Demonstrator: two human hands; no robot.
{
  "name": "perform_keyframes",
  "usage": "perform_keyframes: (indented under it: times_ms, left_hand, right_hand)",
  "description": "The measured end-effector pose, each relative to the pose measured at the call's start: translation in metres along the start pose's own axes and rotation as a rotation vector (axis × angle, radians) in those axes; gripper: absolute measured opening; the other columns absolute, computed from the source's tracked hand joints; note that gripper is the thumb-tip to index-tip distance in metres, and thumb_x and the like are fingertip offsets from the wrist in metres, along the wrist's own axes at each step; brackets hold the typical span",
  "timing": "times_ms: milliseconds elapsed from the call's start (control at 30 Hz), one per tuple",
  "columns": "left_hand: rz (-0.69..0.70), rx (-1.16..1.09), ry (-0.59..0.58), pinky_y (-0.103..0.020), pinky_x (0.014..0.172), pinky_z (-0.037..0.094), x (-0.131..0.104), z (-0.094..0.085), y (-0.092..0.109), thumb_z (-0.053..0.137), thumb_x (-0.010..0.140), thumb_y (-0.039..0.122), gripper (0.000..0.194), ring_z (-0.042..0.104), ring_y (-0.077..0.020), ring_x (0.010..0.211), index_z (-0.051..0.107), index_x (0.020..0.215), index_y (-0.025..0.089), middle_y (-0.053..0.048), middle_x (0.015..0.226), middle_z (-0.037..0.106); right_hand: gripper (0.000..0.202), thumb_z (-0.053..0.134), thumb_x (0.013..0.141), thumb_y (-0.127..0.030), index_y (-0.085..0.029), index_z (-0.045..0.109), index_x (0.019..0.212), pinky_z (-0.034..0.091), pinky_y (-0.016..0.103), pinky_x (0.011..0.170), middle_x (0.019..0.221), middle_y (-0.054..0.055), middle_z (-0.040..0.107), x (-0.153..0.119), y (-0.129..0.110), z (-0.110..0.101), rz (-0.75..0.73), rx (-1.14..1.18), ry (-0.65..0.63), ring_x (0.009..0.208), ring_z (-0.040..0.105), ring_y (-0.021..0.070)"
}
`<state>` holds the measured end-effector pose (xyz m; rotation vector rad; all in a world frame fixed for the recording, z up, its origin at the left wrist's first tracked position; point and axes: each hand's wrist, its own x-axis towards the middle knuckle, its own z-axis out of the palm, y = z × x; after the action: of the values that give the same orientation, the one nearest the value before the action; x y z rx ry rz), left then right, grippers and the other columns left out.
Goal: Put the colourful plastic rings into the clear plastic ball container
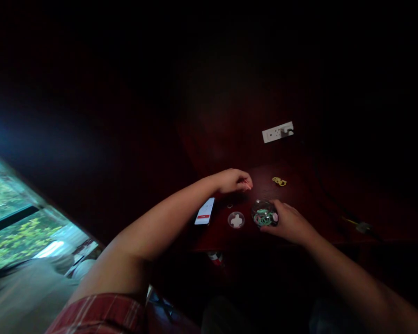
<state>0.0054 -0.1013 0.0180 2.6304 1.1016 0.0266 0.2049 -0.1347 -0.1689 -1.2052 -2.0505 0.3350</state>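
My right hand (288,223) is wrapped round the side of a clear round jar (258,206) on the dark red table. Inside the jar lie green and pink elastic bands (264,216). My left hand (232,180) hangs above the table, left of and beyond the jar, with its fingers pinched together. A small pinkish-red band (247,185) shows at its fingertips, too small to tell exactly. To the right of that hand lies a bunch of yellow bands (279,181). A round clear lid (236,220) with a white cross-shaped patch lies left of the jar.
A phone (204,211) with a lit screen lies under my left forearm. A small ring (230,206) sits near the lid. On the back panel is a white socket (277,132) with a plug in it. A cable (362,227) lies at the right. A window (10,222) is far left.
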Motion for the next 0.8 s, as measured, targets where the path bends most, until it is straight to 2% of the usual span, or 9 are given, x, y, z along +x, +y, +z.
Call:
perform_keyframes:
  times_ms: [100,267,800]
  left_hand:
    - [0.032,0.045,-0.046,-0.017,0.075,0.043,0.004,0.018,0.007,0.058,0.081,0.019,0.016,0.063,-0.01,0.085,0.065,0.095,0.015,-0.002,0.093,0.07]
    - [0.061,0.125,-0.031,-0.016,0.074,0.043,0.01,0.035,0.009,0.06,0.081,0.021,0.015,0.064,-0.0095,0.083,0.067,0.094,0.018,0.0,0.091,0.072]
    - [0.024,0.108,-0.009,-0.017,0.073,0.044,0.016,0.04,0.014,0.056,0.083,0.021,0.014,0.063,-0.0089,0.079,0.064,0.094,0.017,-0.001,0.089,0.07]
  right_hand:
    - [0.075,0.076,0.056,-0.054,-0.022,0.047,0.117,0.045,0.037,0.082,0.107,0.01,0.063,-0.001,-0.003,-0.003,0.0,0.001,0.003,0.098,0.06,0.0289]
    - [0.073,0.078,0.055,-0.052,-0.023,0.046,0.115,0.043,0.035,0.081,0.107,0.008,0.063,-0.002,-0.006,-0.004,-0.014,0.009,0.02,0.099,0.059,0.027]
    - [0.074,0.079,0.054,-0.053,-0.023,0.047,0.114,0.042,0.035,0.083,0.104,0.007,0.062,-0.001,-0.01,-0.006,-0.011,0.015,0.005,0.099,0.058,0.0269]
